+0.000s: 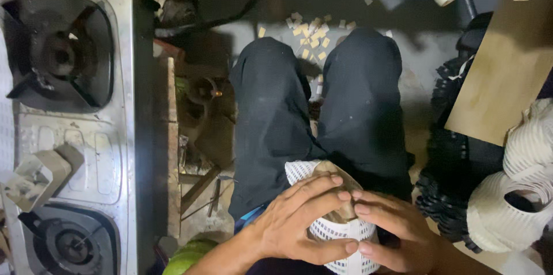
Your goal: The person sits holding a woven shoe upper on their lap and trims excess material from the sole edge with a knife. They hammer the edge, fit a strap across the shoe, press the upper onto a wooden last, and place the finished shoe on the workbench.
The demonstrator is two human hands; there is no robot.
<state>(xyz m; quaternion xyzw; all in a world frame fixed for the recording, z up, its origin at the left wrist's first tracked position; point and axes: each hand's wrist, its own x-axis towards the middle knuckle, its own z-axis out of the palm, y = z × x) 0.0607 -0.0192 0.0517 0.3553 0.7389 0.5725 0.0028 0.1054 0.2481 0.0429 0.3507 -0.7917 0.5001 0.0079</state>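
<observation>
Left hand: your left hand (299, 223) wraps its fingers (322, 185) over the white mesh roll (340, 234).
Right hand: your right hand (391, 232) grips the same roll from the other side.
Roll: on your lap, against your dark trousers (357, 96).
Beside you: a steel gas stove (69, 119).

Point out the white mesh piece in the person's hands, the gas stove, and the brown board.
white mesh piece (337, 230), head view, on the perforated side below the fingertips.
gas stove (124, 113), head view, on its bare steel top by the right edge.
brown board (504, 73), head view, on the middle of its flat face.
</observation>
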